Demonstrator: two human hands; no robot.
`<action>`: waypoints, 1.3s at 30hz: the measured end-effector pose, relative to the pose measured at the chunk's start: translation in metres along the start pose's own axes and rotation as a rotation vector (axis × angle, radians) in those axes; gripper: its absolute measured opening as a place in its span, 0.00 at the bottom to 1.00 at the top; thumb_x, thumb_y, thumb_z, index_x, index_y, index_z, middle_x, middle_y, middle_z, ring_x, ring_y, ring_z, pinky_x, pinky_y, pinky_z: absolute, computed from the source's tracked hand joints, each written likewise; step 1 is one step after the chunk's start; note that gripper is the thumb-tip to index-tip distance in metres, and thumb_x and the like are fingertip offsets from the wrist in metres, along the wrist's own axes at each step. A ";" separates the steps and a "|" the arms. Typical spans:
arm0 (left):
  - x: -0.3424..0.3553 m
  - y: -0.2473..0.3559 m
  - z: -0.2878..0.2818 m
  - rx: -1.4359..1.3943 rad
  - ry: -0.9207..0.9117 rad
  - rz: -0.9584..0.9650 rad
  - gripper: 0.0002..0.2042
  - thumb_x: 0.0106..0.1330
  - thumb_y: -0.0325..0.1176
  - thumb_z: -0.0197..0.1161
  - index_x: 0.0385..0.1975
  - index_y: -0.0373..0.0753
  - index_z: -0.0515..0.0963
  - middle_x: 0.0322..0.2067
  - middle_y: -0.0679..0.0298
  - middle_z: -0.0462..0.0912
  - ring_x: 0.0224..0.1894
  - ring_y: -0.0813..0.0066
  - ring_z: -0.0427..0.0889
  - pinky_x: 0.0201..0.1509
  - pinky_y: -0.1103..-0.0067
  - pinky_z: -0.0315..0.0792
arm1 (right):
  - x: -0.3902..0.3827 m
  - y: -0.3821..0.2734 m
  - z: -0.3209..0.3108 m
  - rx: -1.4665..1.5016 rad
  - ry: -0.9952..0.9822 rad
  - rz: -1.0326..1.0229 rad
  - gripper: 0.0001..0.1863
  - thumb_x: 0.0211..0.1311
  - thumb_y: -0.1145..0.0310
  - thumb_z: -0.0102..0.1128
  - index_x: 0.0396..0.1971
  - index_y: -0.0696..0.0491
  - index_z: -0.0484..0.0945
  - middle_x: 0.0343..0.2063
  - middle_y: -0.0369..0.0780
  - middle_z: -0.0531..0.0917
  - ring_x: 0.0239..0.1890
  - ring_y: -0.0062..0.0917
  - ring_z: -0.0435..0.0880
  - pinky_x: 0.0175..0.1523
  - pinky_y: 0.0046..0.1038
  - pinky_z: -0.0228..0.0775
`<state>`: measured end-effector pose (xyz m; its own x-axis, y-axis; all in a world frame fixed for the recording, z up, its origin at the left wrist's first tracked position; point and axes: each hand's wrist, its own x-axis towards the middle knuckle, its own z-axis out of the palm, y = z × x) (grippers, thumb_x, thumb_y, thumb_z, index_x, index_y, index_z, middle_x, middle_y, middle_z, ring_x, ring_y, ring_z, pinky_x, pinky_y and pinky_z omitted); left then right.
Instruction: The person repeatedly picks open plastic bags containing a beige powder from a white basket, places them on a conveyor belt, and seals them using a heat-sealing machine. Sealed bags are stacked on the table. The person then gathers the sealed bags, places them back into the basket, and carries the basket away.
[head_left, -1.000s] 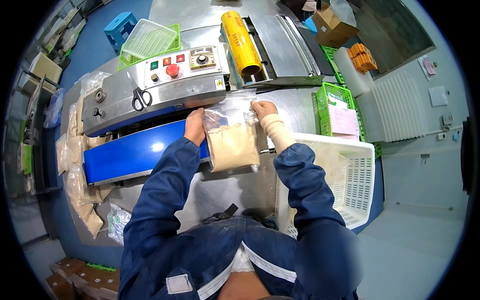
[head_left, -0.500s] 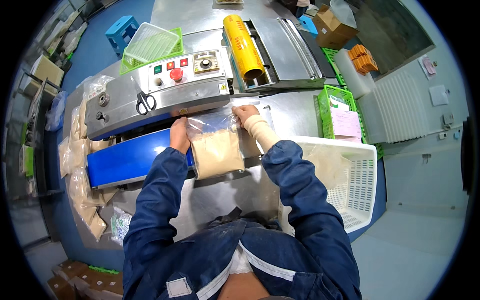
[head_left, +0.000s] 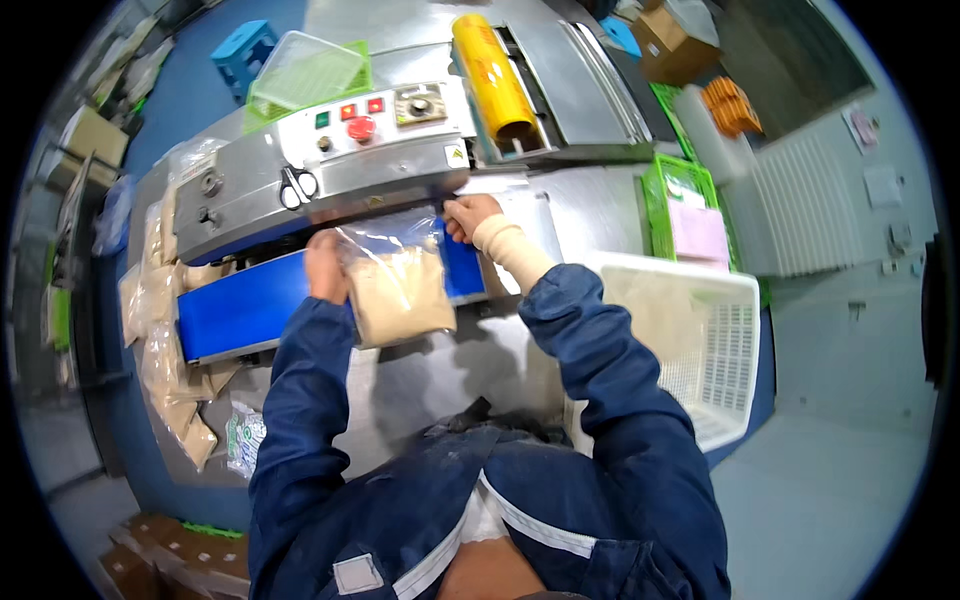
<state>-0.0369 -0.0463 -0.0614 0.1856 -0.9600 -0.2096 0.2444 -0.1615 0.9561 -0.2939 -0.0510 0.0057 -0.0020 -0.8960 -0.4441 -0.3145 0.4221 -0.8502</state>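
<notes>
A clear plastic bag of beige powder hangs between my hands over the blue conveyor belt of a steel sealing machine. My left hand pinches the bag's upper left corner, slightly blurred. My right hand, with a pale sleeve over the wrist, holds its upper right corner close to the machine's front edge. Black-handled scissors lie on the machine, beside the control panel with its red button. Filled powder bags are heaped past the belt's left end.
A yellow film roll rests on a wrapping machine to the back right. Stacked trays sit behind the panel. A green basket with pink paper and a white crate are at right. A blue stool stands back left.
Both my hands have carried the bag leftward along the front of the sealing machine, its top still held at both corners over the belt.
</notes>
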 end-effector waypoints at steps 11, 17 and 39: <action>-0.147 0.058 -0.007 0.069 0.017 0.220 0.13 0.66 0.29 0.46 0.47 0.30 0.66 0.45 0.58 0.70 0.43 0.71 0.74 0.48 0.79 0.69 | -0.290 0.020 -0.235 -0.026 0.713 -0.292 0.11 0.58 0.67 0.51 0.32 0.59 0.77 0.22 0.36 0.79 0.23 0.16 0.75 0.30 0.17 0.69; -0.186 0.064 0.064 0.208 -0.299 0.272 0.10 0.66 0.29 0.44 0.42 0.33 0.69 0.39 0.60 0.74 0.37 0.76 0.75 0.44 0.82 0.68 | -0.368 0.154 -0.267 -0.033 0.967 0.023 0.11 0.54 0.67 0.53 0.32 0.58 0.77 0.23 0.38 0.80 0.25 0.20 0.77 0.31 0.20 0.69; -0.306 0.055 0.172 0.271 -0.577 0.259 0.08 0.65 0.28 0.46 0.39 0.35 0.71 0.37 0.61 0.75 0.36 0.75 0.76 0.41 0.80 0.70 | -0.224 0.261 -0.304 -0.401 0.889 0.007 0.14 0.53 0.62 0.47 0.34 0.53 0.77 0.37 0.46 0.77 0.40 0.40 0.74 0.48 0.34 0.65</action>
<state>-0.2438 0.1993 0.0908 -0.3489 -0.9315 0.1032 -0.0004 0.1102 0.9939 -0.6641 0.2182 -0.0303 -0.6692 -0.7401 0.0664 -0.6110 0.4972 -0.6160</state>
